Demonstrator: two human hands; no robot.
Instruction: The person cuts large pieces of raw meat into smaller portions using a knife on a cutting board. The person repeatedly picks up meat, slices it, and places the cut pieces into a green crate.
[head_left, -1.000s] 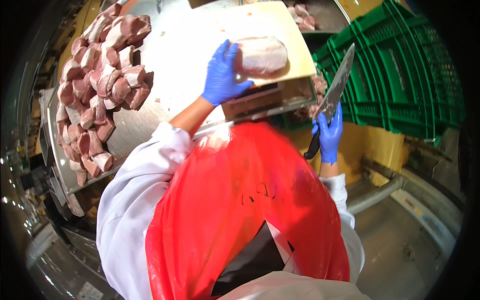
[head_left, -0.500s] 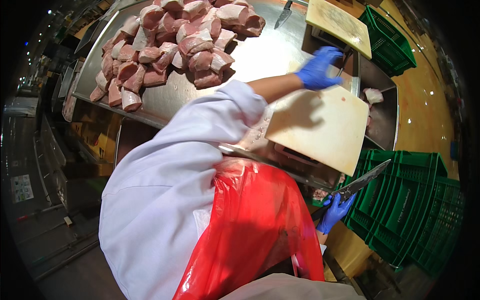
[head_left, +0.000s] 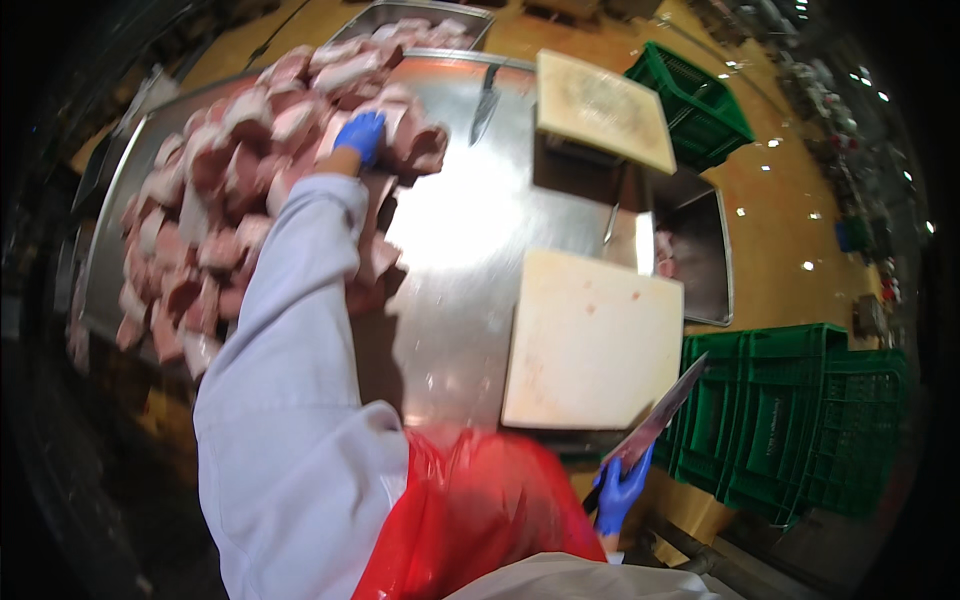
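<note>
My left hand (head_left: pixel 362 136), in a blue glove, reaches across to the far part of a big heap of raw meat chunks (head_left: pixel 250 175). Its fingers are bent over a chunk of raw meat (head_left: pixel 400 130) there; their tips are partly hidden. Low at the right, my blue-gloved right hand (head_left: pixel 622 492) is closed round the handle of a long knife (head_left: pixel 655 418), whose blade slants up and to the right. Just left of the blade is a white cutting board (head_left: pixel 592 345) with a few small meat scraps on it.
The heap lies on a steel table (head_left: pixel 470 250). A second knife (head_left: pixel 486 103) lies at the far edge, near another cutting board (head_left: pixel 605 105). Beyond the right side are a steel bin (head_left: pixel 705 240), a green crate (head_left: pixel 690 105) and stacked green crates (head_left: pixel 770 420). A tray of meat (head_left: pixel 490 22) stands behind.
My left hand has swung from above the near cutting board leftward to the meat heap. The right hand still grips the knife, and the view has shifted.
</note>
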